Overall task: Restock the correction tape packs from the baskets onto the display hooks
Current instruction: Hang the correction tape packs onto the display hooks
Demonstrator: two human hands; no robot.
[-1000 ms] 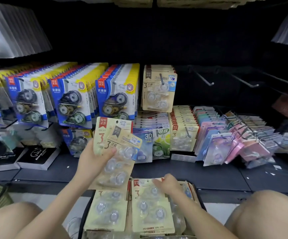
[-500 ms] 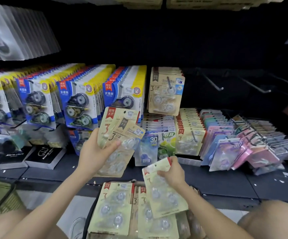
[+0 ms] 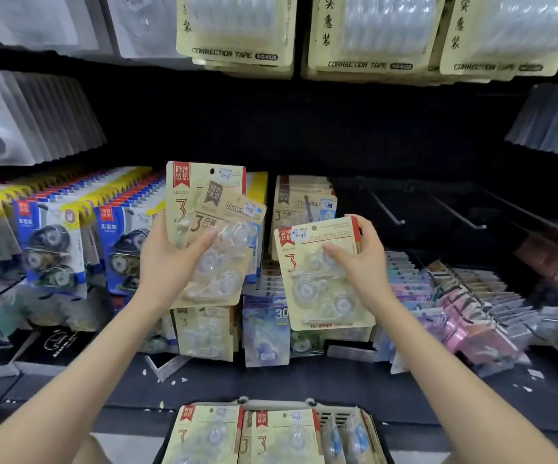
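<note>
Risk left of the beige row [image 3: 304, 187]: the left hand [image 3: 165, 262] grips a fanned stack of packs [image 3: 215, 236], thumb across the front blister, fingers behind; the fan looks loose, so a card may slide out and drop. In front of the beige row, the right hand [image 3: 362, 262] pinches a single pack [image 3: 321, 279] by its right edge, thumb on the blister. Its hang hole [image 3: 314, 227] sits low against the row's hook [image 3: 307, 202]; a tilted approach may miss the tip or tear the card. Right of the row, bare hooks [image 3: 391, 212] invite misplacement. Below the row, the basket [image 3: 347, 418] holds more packs
</note>
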